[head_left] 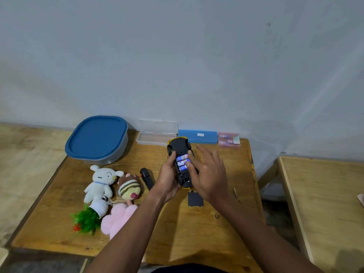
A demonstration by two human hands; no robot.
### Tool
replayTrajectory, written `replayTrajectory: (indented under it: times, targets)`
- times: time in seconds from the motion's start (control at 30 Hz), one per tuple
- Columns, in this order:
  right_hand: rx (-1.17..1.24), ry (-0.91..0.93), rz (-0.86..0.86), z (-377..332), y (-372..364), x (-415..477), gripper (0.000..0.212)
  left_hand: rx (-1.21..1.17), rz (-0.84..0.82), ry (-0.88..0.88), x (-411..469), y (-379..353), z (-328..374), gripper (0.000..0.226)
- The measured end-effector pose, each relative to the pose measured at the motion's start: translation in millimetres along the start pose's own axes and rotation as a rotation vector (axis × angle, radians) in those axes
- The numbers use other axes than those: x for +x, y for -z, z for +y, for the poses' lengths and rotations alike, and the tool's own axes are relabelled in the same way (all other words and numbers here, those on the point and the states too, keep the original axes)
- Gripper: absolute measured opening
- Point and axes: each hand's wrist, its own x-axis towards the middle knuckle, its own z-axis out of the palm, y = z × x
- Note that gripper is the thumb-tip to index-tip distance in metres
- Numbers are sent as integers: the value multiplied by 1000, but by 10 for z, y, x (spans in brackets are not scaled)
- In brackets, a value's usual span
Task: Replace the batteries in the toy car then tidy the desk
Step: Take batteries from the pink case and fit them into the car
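The yellow toy car (178, 146) is upside down over the middle of the wooden desk (177, 233), black underside up. Its battery bay is uncovered, with three blue-and-white batteries (182, 162) lying in it. My left hand (167, 180) grips the car from the left. My right hand (206, 174) rests on the car's right side, its thumb and one fingertip touching the batteries, the other fingers spread. The black battery cover (195, 199) lies flat on the desk just below the car.
A blue-lidded tub (97, 137), an open clear case (151, 138), a blue case (198, 135) and a pink box (229, 139) line the wall. Plush toys (100, 183), a fake plant (86, 219) and a black remote (146, 177) lie left. A second table (325, 203) stands right.
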Motion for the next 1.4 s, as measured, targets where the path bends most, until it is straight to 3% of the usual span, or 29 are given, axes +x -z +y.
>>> replayTrajectory:
  times: [0.17,0.27,0.43,0.73,1.1,1.27,1.4]
  targets:
    - [444,-222,-49,197,-153,-22,37,58,84,18,59,187,-54,51]
    - [368,-309,-183,397,-294,-105,35,63,134,47,53,356,-164,50]
    - [239,-304,-498,454,-406,-327,34,60,179,105,24,519,-346,49]
    - [70,-262,-681,403,-484,-470,47,192,135,99,-32,659,-520,38]
    - [88,-257,-633,381,-515,-559,29,227,97,123,-100,665,-604,39]
    - [379,-491,-518,390,-448,-532,16,192,103,143,-84,645,-623,31]
    - [522,-544,-345,386,-232,-406,15,127,85,157,-62,616,-611,23]
